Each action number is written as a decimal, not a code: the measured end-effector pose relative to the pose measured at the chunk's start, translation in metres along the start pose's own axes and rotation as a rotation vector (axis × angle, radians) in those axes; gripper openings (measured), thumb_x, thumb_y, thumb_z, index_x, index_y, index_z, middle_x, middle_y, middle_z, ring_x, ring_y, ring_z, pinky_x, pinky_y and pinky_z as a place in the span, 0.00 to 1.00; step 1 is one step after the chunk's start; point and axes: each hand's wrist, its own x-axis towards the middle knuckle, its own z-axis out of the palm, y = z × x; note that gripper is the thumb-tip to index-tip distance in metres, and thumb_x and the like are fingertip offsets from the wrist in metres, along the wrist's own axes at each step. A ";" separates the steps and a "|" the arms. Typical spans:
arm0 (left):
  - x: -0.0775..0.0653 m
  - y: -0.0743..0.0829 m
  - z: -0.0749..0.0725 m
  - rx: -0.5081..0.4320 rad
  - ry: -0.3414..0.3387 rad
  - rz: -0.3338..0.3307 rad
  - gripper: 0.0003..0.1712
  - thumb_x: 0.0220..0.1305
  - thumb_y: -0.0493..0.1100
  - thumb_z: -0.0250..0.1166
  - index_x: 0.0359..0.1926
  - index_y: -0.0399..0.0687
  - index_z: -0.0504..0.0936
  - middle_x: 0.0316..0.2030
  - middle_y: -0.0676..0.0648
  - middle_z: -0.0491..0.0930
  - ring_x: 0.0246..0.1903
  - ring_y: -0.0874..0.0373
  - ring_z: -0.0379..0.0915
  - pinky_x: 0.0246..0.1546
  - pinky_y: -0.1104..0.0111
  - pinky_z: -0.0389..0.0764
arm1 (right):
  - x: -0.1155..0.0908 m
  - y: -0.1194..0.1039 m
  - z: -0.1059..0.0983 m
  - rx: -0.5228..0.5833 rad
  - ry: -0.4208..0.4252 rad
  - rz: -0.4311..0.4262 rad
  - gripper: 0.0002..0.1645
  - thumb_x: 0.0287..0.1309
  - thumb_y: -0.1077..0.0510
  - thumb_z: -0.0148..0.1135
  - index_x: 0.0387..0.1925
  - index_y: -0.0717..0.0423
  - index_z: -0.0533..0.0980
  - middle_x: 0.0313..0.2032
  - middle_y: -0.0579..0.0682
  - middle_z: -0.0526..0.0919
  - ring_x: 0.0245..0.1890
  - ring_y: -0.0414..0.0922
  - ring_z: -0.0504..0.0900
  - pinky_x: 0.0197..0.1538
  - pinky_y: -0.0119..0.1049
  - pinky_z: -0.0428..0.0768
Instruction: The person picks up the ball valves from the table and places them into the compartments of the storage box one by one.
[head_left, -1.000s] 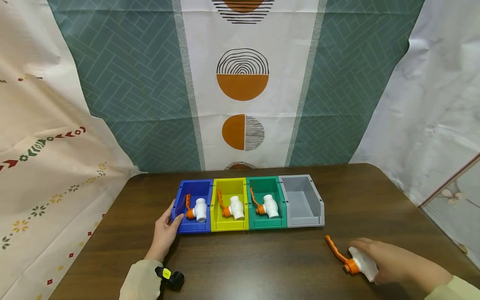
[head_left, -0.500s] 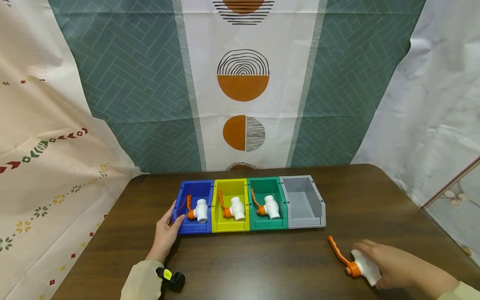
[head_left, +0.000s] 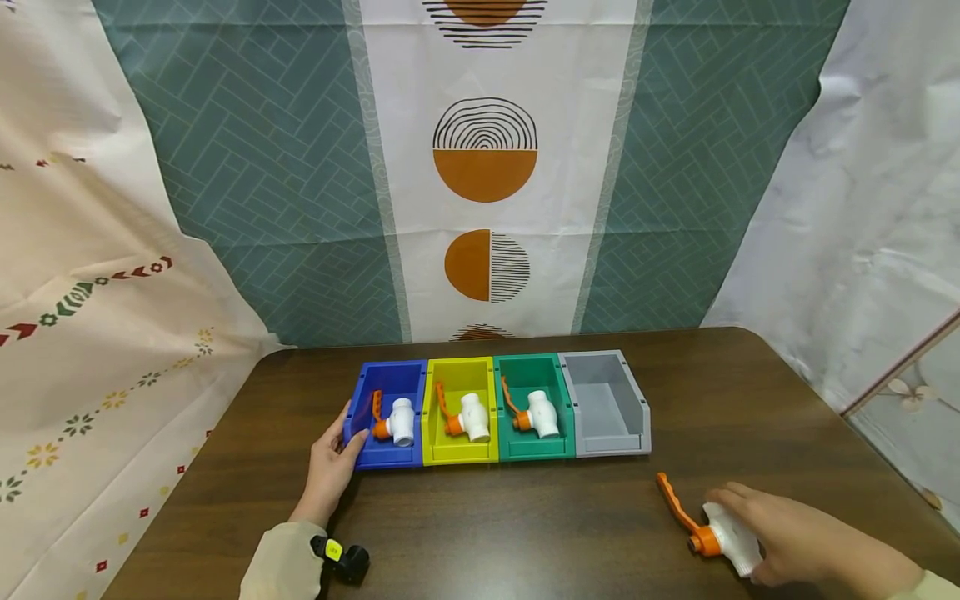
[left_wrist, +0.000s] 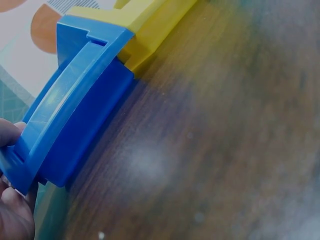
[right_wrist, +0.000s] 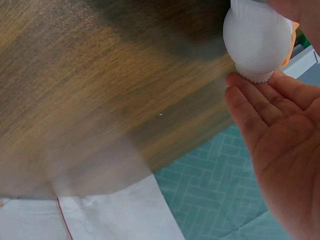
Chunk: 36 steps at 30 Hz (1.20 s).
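My left hand (head_left: 330, 462) grips the left side wall of the blue bin (head_left: 386, 457), the thumb over its front corner; the left wrist view shows the fingers at that same corner. Blue, yellow (head_left: 461, 453), green (head_left: 536, 448) and grey (head_left: 612, 444) bins stand joined in a row. A white ball valve with an orange lever lies in the blue, yellow and green ones; the grey bin's floor is bare. At the right, my right hand (head_left: 780, 533) holds another such ball valve (head_left: 731, 537) across its ends between thumb and fingers, its lever pointing up and left.
The dark wooden table (head_left: 525, 517) reaches back to a patterned cloth (head_left: 315, 275). Pale cloth hangs at both sides. A small black device (head_left: 351, 562) is strapped at the left wrist.
My right hand and the ball valve in it have shifted very slightly to the right. The left hand keeps its grip on the blue bin.
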 end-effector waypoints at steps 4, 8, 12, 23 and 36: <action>-0.001 0.000 0.000 0.001 0.000 0.001 0.35 0.71 0.39 0.53 0.74 0.50 0.51 0.72 0.41 0.52 0.70 0.45 0.52 0.64 0.60 0.59 | 0.000 -0.002 -0.002 0.026 -0.011 0.009 0.45 0.18 0.62 0.79 0.49 0.63 0.71 0.42 0.48 0.74 0.32 0.28 0.69 0.27 0.28 0.75; -0.001 0.000 0.000 0.009 0.002 -0.004 0.35 0.71 0.39 0.53 0.74 0.49 0.51 0.72 0.41 0.52 0.70 0.45 0.52 0.65 0.60 0.59 | 0.002 -0.006 -0.006 0.056 -0.023 0.013 0.46 0.20 0.63 0.79 0.51 0.63 0.70 0.43 0.47 0.71 0.30 0.27 0.68 0.26 0.28 0.75; 0.000 -0.001 -0.001 0.015 0.003 -0.011 0.34 0.71 0.39 0.53 0.74 0.49 0.51 0.72 0.41 0.52 0.70 0.45 0.51 0.65 0.58 0.59 | 0.004 -0.009 -0.011 0.051 0.003 -0.017 0.46 0.20 0.63 0.79 0.51 0.64 0.70 0.43 0.47 0.69 0.30 0.27 0.68 0.25 0.26 0.74; 0.003 0.000 -0.001 0.012 0.005 -0.016 0.34 0.71 0.39 0.53 0.74 0.50 0.51 0.73 0.42 0.51 0.71 0.45 0.50 0.66 0.56 0.59 | 0.016 -0.015 -0.029 -0.020 0.061 -0.036 0.47 0.20 0.60 0.81 0.50 0.63 0.70 0.43 0.47 0.70 0.30 0.28 0.70 0.26 0.27 0.75; -0.001 0.000 0.000 -0.016 -0.003 0.027 0.34 0.70 0.36 0.53 0.73 0.47 0.52 0.72 0.39 0.53 0.69 0.43 0.55 0.63 0.59 0.62 | 0.047 -0.030 -0.049 -0.050 0.024 0.001 0.43 0.28 0.54 0.80 0.50 0.59 0.71 0.42 0.42 0.70 0.29 0.28 0.70 0.27 0.28 0.75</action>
